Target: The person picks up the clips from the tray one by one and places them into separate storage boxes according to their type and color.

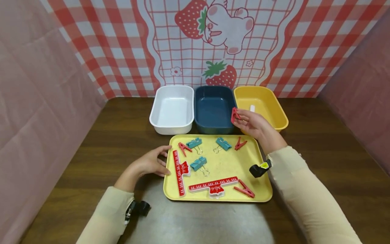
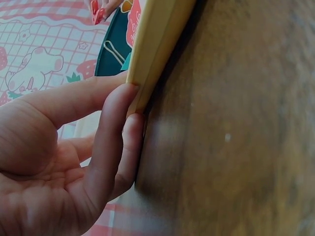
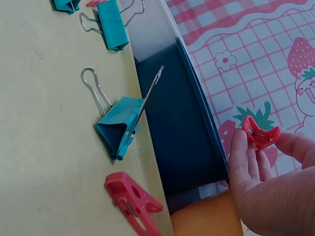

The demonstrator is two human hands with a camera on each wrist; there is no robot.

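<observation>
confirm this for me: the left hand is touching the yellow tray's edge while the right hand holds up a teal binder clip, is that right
Not quite: the right hand holds up a red clothespin, as the head view shows. The left hand is indeed touching the edge of the yellow tray.

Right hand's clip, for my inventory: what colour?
The clip is red, clearest in the right wrist view.
</observation>
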